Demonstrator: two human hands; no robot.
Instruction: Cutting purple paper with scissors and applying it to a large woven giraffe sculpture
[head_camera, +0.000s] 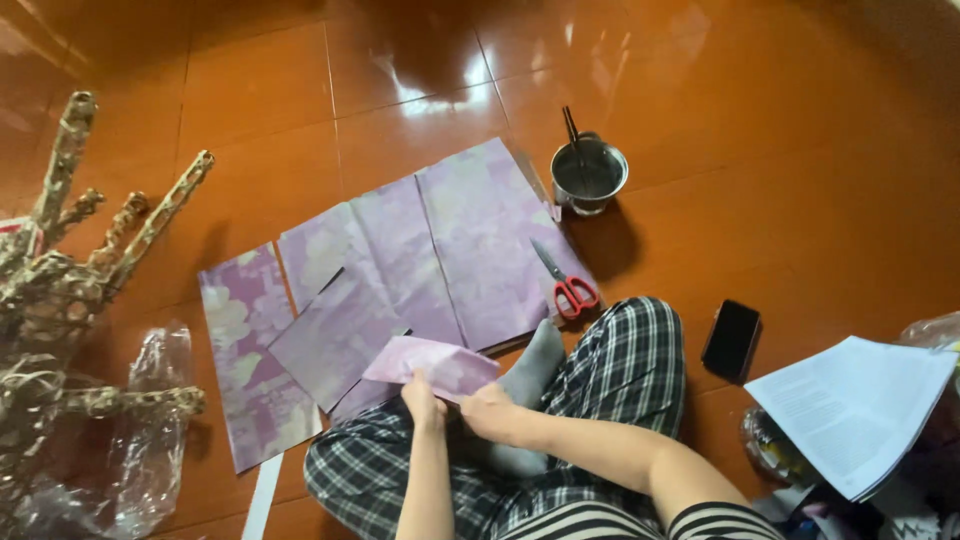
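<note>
Head view: both hands closed on folded pink paper (432, 365), left hand (422, 398) & right hand (488, 412) pinching near edge.

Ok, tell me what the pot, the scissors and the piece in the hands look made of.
Pot: bare metal, likely steel, grey and shiny with bright rim glints.
Scissors: metal blades, red handles that look like glossy plastic.
Folded pink piece, held by left hand and right hand: probably printed paper, matte, creasing sharply.

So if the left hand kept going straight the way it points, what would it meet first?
Probably the purple sheets spread on the floor, just past the folded pink paper that the left hand already grips; depth is uncertain.
</note>
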